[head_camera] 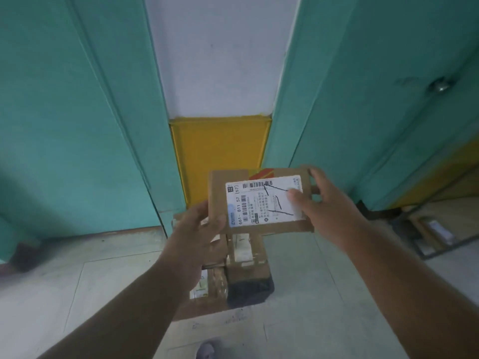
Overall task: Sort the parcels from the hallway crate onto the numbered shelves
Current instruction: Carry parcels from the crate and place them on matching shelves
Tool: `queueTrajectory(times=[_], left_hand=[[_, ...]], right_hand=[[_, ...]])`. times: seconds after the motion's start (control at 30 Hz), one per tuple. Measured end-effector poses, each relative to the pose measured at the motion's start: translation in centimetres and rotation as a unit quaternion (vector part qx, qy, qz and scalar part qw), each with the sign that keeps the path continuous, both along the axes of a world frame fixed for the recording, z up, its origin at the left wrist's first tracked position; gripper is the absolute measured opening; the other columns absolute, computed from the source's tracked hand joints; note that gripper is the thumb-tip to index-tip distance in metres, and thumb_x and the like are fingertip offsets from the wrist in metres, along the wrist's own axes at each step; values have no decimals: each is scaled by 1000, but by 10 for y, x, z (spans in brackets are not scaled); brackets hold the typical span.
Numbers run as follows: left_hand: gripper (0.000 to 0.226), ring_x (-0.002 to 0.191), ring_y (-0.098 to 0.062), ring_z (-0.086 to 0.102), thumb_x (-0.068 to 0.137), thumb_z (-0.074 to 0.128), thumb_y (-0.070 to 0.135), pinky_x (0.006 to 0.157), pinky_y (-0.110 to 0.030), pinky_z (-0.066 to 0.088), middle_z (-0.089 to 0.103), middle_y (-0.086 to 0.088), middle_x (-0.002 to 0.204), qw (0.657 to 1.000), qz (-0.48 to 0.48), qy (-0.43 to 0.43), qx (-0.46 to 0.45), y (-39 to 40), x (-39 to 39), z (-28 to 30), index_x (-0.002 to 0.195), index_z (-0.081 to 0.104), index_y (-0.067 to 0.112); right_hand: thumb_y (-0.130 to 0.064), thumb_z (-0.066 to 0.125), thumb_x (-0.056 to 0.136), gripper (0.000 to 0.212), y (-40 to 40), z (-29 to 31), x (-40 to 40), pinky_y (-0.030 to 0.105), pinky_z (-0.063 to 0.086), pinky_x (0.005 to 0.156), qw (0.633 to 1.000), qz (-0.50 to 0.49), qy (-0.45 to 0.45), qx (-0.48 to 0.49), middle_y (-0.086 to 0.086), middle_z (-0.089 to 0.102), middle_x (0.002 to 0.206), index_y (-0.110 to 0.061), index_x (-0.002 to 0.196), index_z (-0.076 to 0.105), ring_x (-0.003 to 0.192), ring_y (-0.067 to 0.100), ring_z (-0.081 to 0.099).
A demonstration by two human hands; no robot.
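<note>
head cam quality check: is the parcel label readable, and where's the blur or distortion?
Head view: the label on the held parcel is fairly sharp, large digits legible, fine print soft; left hand and right hand slightly blurred; parcels below soft and dim; wide-angle bends the teal doors; lighting flat, no glare.

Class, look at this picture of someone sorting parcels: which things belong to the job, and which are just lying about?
Part of the job:
flat parcel, held by left hand and right hand
label on it
parcels on the floor

Just lying about:
teal doors
door knob
yellow panel
</note>
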State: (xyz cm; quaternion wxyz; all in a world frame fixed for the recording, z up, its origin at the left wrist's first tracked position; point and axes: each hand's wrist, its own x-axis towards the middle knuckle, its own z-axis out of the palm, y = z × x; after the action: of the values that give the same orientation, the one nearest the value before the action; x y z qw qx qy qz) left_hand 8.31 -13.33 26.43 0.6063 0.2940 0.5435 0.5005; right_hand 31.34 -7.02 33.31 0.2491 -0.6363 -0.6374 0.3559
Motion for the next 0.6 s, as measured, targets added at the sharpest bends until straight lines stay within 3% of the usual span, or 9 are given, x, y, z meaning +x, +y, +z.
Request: queueTrajectory(times=[0.1,0.17,0.23,0.3,0.4,0.47,0.53,0.6], left_hand=[[38,103,-11,68,97,62,20,80,-33,54,75,17,108,997,-70,12,33,10,31,15,120,57,50],[47,97,-13,73,95,64,15,72,-28,59,75,8,111,996,-67,12,58,18,59,24,130,51,43],[61,97,-15,74,83,78,26,82,-35,61,71,0,118,996,-32,34,79,26,94,36,136,48,32],[83,102,-17,72,61,89,50,94,-44,57,71,-1,119,993,-17,54,102,34,136,46,131,51,25],[97,113,-18,68,48,87,69,101,-49,52,66,2,129,990,-34,59,122,46,209,55,131,51,34],[94,119,-22,64,58,88,58,103,-52,50,61,1,135,989,-71,30,128,52,264,57,139,42,47],[90,114,-21,67,75,85,34,99,-49,53,66,1,131,981,-126,-1,145,55,322,55,145,31,54],[98,110,-20,70,76,84,26,94,-48,56,70,2,125,970,-189,-31,151,51,376,51,147,25,56]], right_hand=[[-41,67,91,37,-11,-1,37,33,59,66,998,-48,26,-11,-8,64,110,-36,121,46,83,9,68],[-37,74,86,37,-18,0,65,44,62,73,995,-70,62,-31,-5,68,101,-27,108,47,78,16,73],[-31,78,83,40,-28,0,99,50,62,73,988,-94,117,-46,2,72,94,-19,107,48,77,21,75],[-27,78,83,42,-37,3,139,55,60,76,976,-118,174,-50,6,74,91,-15,109,47,81,24,75],[-29,78,83,47,-47,10,207,53,60,80,962,-132,232,-49,6,77,95,-21,117,48,87,26,75],[-28,77,83,50,-53,15,249,48,61,80,952,-143,269,-41,6,76,100,-24,124,49,91,28,74],[-27,75,85,45,-57,16,289,49,60,81,942,-163,294,-23,10,76,102,-20,123,53,96,34,72],[-27,73,88,41,-62,17,325,48,60,83,928,-190,322,-7,10,76,102,-15,122,53,97,34,72]])
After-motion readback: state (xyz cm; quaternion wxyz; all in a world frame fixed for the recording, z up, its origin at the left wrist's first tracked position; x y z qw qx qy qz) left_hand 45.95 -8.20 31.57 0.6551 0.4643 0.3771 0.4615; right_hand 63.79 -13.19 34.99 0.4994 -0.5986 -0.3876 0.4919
